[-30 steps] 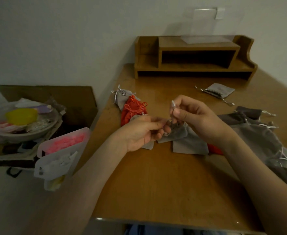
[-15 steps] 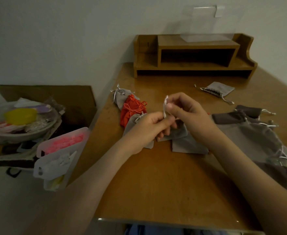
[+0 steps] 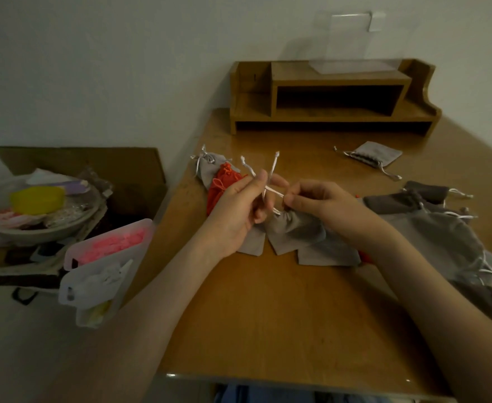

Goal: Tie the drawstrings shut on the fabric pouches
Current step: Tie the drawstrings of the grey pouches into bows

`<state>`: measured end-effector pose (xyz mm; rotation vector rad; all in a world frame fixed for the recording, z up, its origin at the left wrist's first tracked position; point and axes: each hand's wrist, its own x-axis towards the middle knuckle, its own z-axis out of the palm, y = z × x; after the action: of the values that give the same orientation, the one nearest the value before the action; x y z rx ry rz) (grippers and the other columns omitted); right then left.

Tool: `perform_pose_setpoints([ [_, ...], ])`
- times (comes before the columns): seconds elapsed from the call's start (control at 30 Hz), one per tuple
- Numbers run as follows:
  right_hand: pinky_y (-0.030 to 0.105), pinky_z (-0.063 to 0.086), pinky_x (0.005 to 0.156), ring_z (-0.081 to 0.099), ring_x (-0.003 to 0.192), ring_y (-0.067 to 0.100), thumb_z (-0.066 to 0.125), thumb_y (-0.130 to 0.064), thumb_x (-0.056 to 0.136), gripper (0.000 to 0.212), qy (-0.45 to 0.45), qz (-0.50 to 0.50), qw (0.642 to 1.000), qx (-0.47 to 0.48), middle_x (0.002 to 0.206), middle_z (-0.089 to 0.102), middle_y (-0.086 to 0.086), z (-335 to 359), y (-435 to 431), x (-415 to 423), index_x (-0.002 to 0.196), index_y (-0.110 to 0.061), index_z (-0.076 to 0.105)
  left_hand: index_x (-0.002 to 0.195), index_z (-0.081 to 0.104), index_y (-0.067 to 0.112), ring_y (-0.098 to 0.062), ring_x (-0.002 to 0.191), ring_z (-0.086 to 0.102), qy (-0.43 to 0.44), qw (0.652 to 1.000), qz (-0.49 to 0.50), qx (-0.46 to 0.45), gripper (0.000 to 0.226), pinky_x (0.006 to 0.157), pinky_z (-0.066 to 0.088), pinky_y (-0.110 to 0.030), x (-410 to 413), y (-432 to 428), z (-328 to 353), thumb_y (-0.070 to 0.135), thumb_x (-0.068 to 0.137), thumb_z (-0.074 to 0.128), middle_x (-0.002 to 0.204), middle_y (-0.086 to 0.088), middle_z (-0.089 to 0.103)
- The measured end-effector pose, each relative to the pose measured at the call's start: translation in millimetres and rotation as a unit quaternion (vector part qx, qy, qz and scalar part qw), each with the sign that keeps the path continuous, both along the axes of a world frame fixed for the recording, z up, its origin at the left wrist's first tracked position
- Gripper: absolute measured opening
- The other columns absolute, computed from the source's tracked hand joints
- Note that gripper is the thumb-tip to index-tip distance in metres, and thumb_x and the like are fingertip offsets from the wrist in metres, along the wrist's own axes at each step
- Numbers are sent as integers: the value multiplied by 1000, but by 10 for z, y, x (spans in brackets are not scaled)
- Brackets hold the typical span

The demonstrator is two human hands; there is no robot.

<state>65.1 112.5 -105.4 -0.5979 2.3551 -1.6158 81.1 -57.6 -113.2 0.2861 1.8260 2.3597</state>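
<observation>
1. step in hand: a knot is being started on one small grey pouch (image 3: 294, 232). it lies on the surface (image 3: 268, 321) just below the hands at the middle of the frame, with its neck gathered.
2. the left hand (image 3: 236, 210) pinches the two white drawstrings (image 3: 273, 165) where they cross, and their ends stick up above the thumb. the right hand (image 3: 323, 203) pinches the cord close to the pouch's neck.
3. next move, as i judge it: pass one end under the other, then draw the two apart while the neck is kept bunched. the cords are thin, so a loose pinch could let the crossing slip.
4. edges: the surface's left edge runs near the left hand, with an orange pouch (image 3: 224, 184) and a tied grey pouch (image 3: 209, 168) between them. the front edge, at the bottom of the frame, is well apart from the work.
5. open room: bare wood lies below the hands. a pile of grey pouches (image 3: 442, 231) crowds the right, and a wooden shelf unit (image 3: 334, 80) stands well apart at the top.
</observation>
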Motion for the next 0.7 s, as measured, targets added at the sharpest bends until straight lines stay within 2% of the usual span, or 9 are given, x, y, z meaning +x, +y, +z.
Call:
perform_pose_setpoints([
  [0.07, 39, 43, 80, 54, 82, 28, 56, -21, 94, 13, -2, -9, 1000, -11, 86, 61, 9, 10, 10, -6, 83, -18, 63, 86, 64, 12, -7, 53, 39, 2, 1000, -26, 5, 32, 50, 31, -18, 2, -8, 17, 33, 95, 41, 59, 3, 51],
  [0.13, 34, 42, 77, 54, 80, 23, 55, -19, 94, 13, -13, -15, 999, -40, 84, 60, 8, 24, 18, -12, 83, -16, 62, 83, 64, 11, -6, 56, 42, 15, 999, -32, -16, 31, 53, 32, -18, 7, -5, 12, 28, 96, 41, 60, 5, 56],
  [0.27, 21, 46, 68, 59, 76, 13, 54, -16, 93, 11, -62, -20, 993, -98, 82, 63, 3, 41, 39, -22, 87, -13, 63, 85, 68, 19, -8, 63, 45, 68, 994, 12, -83, 26, 58, 33, -19, -7, -29, -35, 15, 98, 46, 69, 9, 64],
  [0.33, 21, 46, 67, 59, 75, 11, 54, -18, 93, 11, -82, -8, 990, -112, 81, 63, 1, 49, 45, -14, 89, -13, 64, 92, 67, 22, -8, 68, 51, 111, 986, 34, -117, 19, 57, 34, -15, -5, -32, -39, 12, 96, 51, 74, 11, 65],
  [0.43, 23, 46, 69, 59, 79, 12, 55, -26, 89, 21, -110, 29, 984, -135, 86, 62, 1, 65, 48, 3, 100, -10, 62, 97, 60, 24, -1, 79, 63, 149, 972, 94, -158, 14, 67, 46, -14, -6, -21, -31, 11, 94, 56, 82, 12, 67],
  [0.5, 21, 49, 63, 60, 76, 13, 54, -28, 87, 26, -143, 39, 973, -176, 87, 62, 2, 84, 54, 8, 105, -9, 60, 97, 59, 24, -1, 89, 64, 212, 934, 140, -251, 12, 75, 49, -17, -18, -28, -78, 13, 93, 58, 92, 8, 68],
  [0.6, 20, 46, 53, 56, 62, 15, 44, -13, 97, 21, -180, 14, 962, -207, 79, 63, 5, 83, 39, -3, 111, -6, 57, 103, 63, 20, -10, 88, 60, 314, 830, 191, -420, 10, 74, 48, -22, -34, -47, -189, 21, 93, 59, 96, -2, 65],
  [0.67, 21, 44, 54, 54, 62, 19, 40, -6, 99, 23, -196, -6, 964, -178, 80, 62, 11, 49, 13, -3, 115, -2, 56, 102, 64, 19, -16, 84, 58, 348, 791, 215, -455, 11, 71, 48, -28, -37, -42, -236, 23, 93, 60, 94, -4, 62],
  [0.7, 25, 47, 61, 56, 70, 26, 43, -7, 98, 24, -203, -9, 967, -157, 86, 63, 15, 23, -4, -3, 117, -2, 57, 101, 63, 18, -16, 83, 58, 356, 784, 221, -458, 10, 70, 48, -30, -33, -34, -238, 22, 92, 61, 93, -4, 61],
])
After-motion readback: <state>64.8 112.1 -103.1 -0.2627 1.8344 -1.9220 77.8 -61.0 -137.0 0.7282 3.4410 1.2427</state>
